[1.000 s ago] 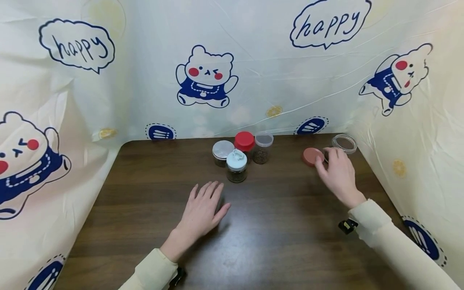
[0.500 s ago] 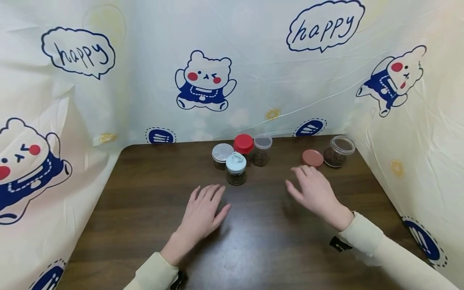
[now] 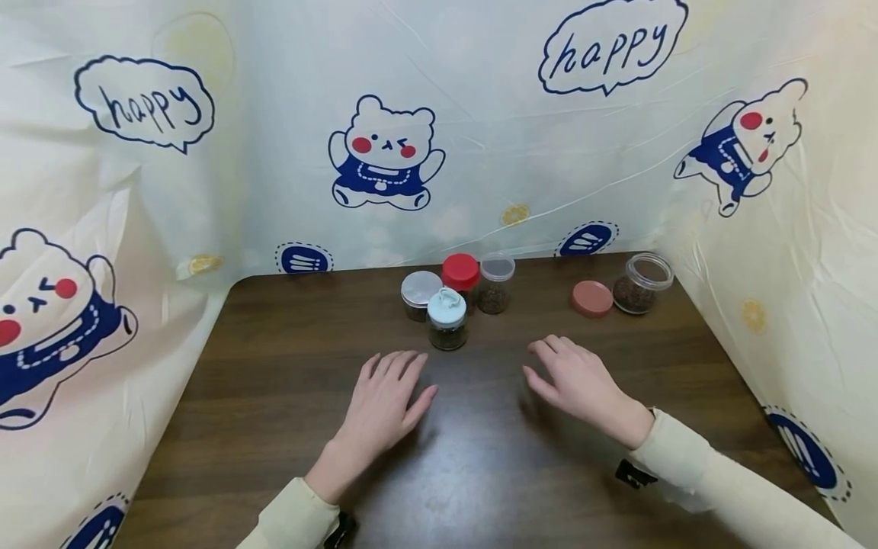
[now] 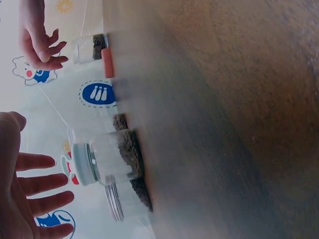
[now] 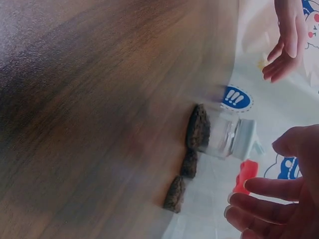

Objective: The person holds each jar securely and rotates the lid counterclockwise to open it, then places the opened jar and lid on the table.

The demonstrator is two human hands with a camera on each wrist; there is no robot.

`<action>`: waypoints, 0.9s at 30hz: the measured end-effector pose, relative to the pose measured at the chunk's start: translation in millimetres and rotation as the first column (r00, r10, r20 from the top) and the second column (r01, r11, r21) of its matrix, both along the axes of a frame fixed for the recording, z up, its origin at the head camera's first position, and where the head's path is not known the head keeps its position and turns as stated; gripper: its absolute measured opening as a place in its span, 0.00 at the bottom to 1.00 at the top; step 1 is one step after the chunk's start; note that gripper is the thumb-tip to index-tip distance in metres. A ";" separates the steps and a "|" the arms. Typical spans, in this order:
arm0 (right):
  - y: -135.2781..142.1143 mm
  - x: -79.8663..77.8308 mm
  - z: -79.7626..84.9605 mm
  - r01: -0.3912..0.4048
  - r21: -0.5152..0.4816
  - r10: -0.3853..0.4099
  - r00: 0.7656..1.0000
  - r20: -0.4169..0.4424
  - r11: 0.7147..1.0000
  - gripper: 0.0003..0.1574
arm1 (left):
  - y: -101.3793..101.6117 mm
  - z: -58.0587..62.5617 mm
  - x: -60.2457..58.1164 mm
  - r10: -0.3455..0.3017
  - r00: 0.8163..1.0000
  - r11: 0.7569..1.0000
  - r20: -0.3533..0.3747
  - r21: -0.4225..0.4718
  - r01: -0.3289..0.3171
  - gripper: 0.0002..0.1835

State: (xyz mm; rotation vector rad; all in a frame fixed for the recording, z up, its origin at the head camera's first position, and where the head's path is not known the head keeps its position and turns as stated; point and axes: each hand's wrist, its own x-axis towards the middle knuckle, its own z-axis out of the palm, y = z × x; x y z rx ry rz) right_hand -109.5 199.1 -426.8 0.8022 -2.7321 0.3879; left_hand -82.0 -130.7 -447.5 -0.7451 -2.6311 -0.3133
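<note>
My left hand [image 3: 386,396] hovers above the middle of the table, fingers extended and holding nothing. Just beyond its fingertips stands a glass jar with a light blue lid [image 3: 447,308], part filled with dark grains. My right hand [image 3: 576,381] is over the table to the right, fingers loosely bent, nothing in it. Past that hand lies a pinkish-red lid [image 3: 592,298], flat on the table. Beside the lid stands an open clear jar [image 3: 642,284] with dark grains inside. In the left wrist view the blue-lidded jar [image 4: 107,157] is upright, apart from my fingers.
Behind the blue-lidded jar cluster a silver-lidded jar [image 3: 421,293], a red-lidded jar [image 3: 461,273] and a jar with a translucent lid [image 3: 496,284]. The brown wooden table [image 3: 288,366] ends at a printed cloth [image 3: 480,168] hung at the back and sides.
My right hand has left the open jar and pink lid at the right and come back toward the middle of the table. The left hand has stayed in place.
</note>
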 end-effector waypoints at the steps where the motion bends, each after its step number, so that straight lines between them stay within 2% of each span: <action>1: -0.5 -1.6 -0.1 -0.005 -0.002 0.005 1.000 0.007 1.000 0.19 | -0.1 -0.1 -0.1 -0.002 1.000 1.000 -0.001 0.001 0.002 0.29; 5: -2.6 -12.5 -0.9 -0.031 -0.033 0.034 0.996 0.078 0.999 0.19 | -0.3 0.2 0.1 -0.001 1.000 1.000 0.005 -0.004 0.001 0.28; 10: -2.0 -36.3 -0.3 -0.036 -0.085 0.050 0.985 0.167 0.996 0.19 | 0.3 -0.2 0.4 0.003 1.000 1.000 0.011 -0.024 -0.003 0.28; 19: 1.2 -95.3 16.4 -0.028 -0.178 0.059 0.984 0.170 0.984 0.21 | 1.5 1.3 1.6 0.020 0.998 1.000 0.063 -0.025 -0.018 0.27; 27: -5.7 -148.1 21.4 0.001 -0.133 0.033 0.967 0.254 0.991 0.34 | 2.1 2.0 0.7 0.020 0.997 0.999 0.070 -0.036 -0.018 0.27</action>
